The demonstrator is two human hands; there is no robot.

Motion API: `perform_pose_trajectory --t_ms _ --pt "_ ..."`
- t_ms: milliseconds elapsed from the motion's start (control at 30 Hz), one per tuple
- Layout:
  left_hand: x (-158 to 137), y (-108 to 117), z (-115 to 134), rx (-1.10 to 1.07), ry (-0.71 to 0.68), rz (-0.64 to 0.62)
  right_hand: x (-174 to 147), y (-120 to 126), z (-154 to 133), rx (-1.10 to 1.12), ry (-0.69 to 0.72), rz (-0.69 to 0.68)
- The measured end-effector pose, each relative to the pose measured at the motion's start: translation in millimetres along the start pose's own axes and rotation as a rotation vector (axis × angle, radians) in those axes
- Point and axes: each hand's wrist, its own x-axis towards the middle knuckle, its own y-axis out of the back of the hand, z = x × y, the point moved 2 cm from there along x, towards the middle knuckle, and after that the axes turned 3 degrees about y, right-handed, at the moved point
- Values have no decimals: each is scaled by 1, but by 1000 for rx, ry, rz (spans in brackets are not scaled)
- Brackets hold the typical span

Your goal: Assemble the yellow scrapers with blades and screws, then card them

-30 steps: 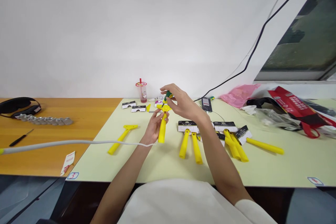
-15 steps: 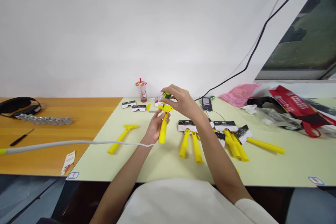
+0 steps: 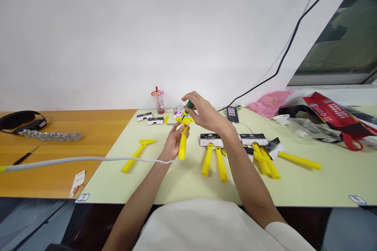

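My left hand [image 3: 173,141] is closed round a yellow scraper [image 3: 182,147], its T-shaped head up and its handle pointing toward me. Above that head, my right hand [image 3: 203,111] grips the green handle of a screwdriver [image 3: 190,104], whose shaft points down at the scraper head. Whether the tip sits in a screw is too small to tell. Another yellow scraper [image 3: 138,155], without a card, lies left of my left hand. Right of my hands lie several yellow scrapers [image 3: 220,164] with black-and-white cards [image 3: 211,139] over their heads.
Two loose cards [image 3: 155,120] and a cup with a red straw [image 3: 159,102] stand toward the wall. A phone [image 3: 232,114] lies at the back, near a pink bag [image 3: 269,104]. On the wooden table are headphones [image 3: 26,119] and a black screwdriver [image 3: 23,157]. A grey cable [image 3: 88,159] crosses the left.
My right hand has turned slightly about the screwdriver, and its handle has tilted a little to the right. My left hand keeps the scraper in nearly the same place.
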Motion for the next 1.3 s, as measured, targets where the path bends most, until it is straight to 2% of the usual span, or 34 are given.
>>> perform_pose_trajectory --t_ms 167,233,400,600,767,967,1167,1300 --pt "-1 -1 1 -14 -7 -3 3 1 -1 -124 -53 35" --pt "-1 -1 2 -29 0 17 1 -1 1 -97 -59 25" --pt "0 0 3 -47 6 45 0 -5 4 64 30 2" --pt "-1 0 2 -30 1 -4 4 -8 4 -15 6 59" --pt "0 2 2 -43 -1 38 2 -9 9 102 93 34" --pt "-1 -1 4 -50 0 -6 2 -6 9 56 14 59" --pt "-1 0 4 -47 -3 27 1 -7 7 156 39 1" --pt "-2 -1 4 -46 2 4 2 -7 4 100 13 27"
